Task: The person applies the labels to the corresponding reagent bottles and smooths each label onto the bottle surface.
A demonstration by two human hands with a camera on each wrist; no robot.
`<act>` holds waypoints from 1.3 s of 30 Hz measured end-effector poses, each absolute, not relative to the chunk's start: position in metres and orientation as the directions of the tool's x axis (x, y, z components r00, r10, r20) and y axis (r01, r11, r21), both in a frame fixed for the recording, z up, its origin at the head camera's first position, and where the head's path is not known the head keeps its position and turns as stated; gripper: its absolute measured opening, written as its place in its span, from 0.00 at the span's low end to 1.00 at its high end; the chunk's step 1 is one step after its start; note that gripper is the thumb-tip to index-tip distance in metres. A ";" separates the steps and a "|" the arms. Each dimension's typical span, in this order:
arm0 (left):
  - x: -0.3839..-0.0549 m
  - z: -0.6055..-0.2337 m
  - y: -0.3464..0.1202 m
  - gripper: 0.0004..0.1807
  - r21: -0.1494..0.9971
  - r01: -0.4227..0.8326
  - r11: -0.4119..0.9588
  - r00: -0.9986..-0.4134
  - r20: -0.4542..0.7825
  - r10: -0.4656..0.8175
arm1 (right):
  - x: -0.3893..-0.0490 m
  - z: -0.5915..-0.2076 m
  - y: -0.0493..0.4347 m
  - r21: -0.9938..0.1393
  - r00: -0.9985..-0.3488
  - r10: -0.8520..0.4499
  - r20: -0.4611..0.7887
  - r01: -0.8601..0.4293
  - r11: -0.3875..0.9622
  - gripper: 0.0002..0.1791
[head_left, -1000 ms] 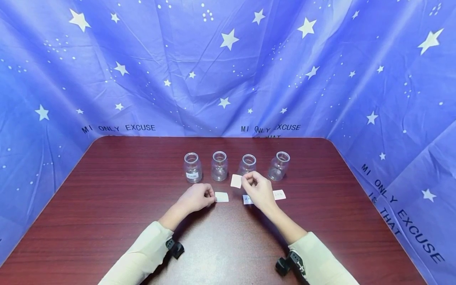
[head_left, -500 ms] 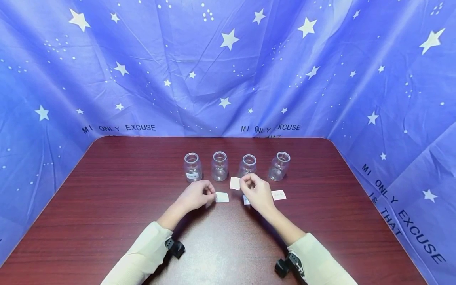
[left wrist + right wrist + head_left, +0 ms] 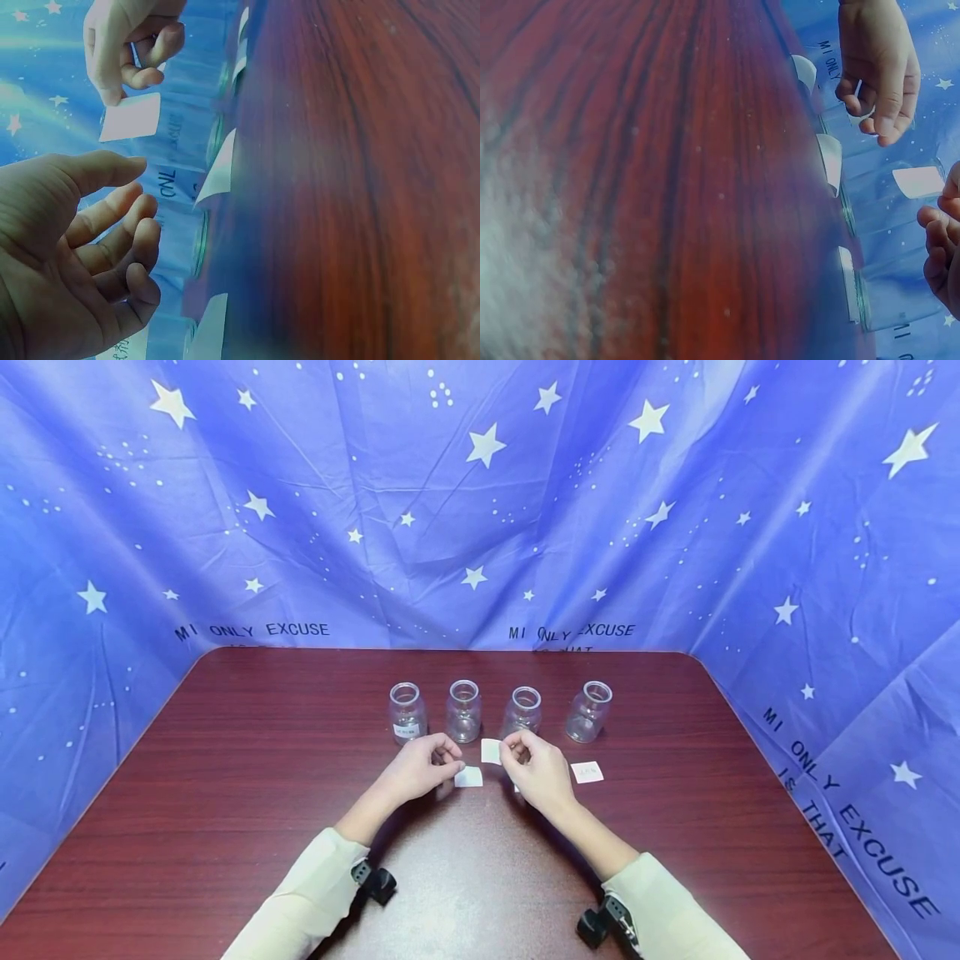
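My right hand [image 3: 536, 772] pinches a small white label [image 3: 491, 751] by its edge, above the table and in front of the jars. My left hand [image 3: 423, 768] hovers to its left with nothing in it; the left wrist view shows its thumb and loosely curled fingers [image 3: 112, 232] apart. Below it on the table lies a white label [image 3: 468, 777]. Another written label [image 3: 587, 772] lies right of my right hand, which mostly hides a further one. Several glass jars stand in a row behind; the leftmost jar [image 3: 405, 697] bears a label [image 3: 407, 731].
The other jars are the second jar [image 3: 464, 710], the third jar [image 3: 523, 706], partly behind my right hand, and the rightmost jar [image 3: 589, 712]. They stand on a dark red wooden table [image 3: 262, 760]. A blue star-patterned cloth [image 3: 420, 485] hangs around its back and sides.
My right hand has moved slightly left and down with the pinched label. My left hand has come away from the edge of the label on the table and moved slightly right, its fingers parting.
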State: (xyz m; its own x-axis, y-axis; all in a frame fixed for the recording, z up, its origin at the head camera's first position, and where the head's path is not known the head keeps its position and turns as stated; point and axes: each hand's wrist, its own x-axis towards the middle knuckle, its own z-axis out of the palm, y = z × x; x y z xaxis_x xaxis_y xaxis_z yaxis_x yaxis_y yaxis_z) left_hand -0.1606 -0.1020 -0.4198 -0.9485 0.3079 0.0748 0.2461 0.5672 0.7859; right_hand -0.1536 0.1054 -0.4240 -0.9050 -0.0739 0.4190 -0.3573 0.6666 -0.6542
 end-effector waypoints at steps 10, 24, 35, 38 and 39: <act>-0.159 -0.418 -0.093 0.05 0.833 0.267 0.485 -0.943 0.122 0.310 | -0.153 -0.431 0.106 -0.535 -0.845 -0.126 0.520 -0.437 0.723 0.02; -0.159 -0.420 -0.084 0.04 0.843 0.297 0.449 -0.937 0.167 0.308 | -0.152 -0.433 0.106 -0.470 -0.781 -0.190 0.595 -0.530 0.706 0.02; -0.161 -0.422 -0.082 0.04 0.858 0.276 0.434 -0.946 0.163 0.279 | -0.151 -0.436 0.108 -0.364 -0.671 -0.309 0.674 -0.666 0.652 0.02; -0.161 -0.422 -0.082 0.04 0.864 0.268 0.426 -0.951 0.168 0.259 | -0.151 -0.436 0.108 -0.343 -0.639 -0.334 0.693 -0.700 0.627 0.03; -0.161 -0.423 -0.082 0.04 0.868 0.266 0.420 -0.953 0.170 0.252 | -0.152 -0.436 0.108 -0.339 -0.630 -0.341 0.698 -0.710 0.618 0.03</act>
